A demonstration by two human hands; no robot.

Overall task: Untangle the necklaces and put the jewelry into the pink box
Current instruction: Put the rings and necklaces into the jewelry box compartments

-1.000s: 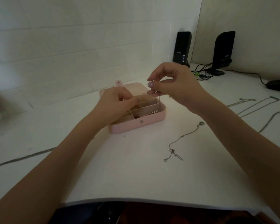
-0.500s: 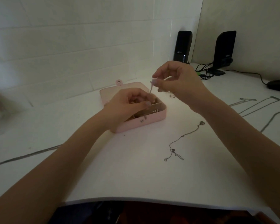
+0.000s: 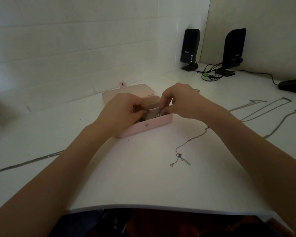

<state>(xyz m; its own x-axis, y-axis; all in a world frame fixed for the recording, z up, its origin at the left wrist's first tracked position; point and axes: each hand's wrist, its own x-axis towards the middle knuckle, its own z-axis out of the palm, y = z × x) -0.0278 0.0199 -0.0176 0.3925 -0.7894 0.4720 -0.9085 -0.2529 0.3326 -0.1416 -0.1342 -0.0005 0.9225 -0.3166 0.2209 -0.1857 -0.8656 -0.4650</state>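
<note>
Over the pink box (image 3: pixel 154 124), the right hand (image 3: pixel 181 100) has lowered, both hands' fingers pinching something unclear.

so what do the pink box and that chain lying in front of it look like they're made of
Pink box: probably faux leather or a similar soft covering, matte and smooth, with rounded edges, a small metal snap on the front wall and a tab on the open lid.
Chain: thin silver-toned metal, judging by its fine links and dull grey glint; which metal cannot be told.
</note>
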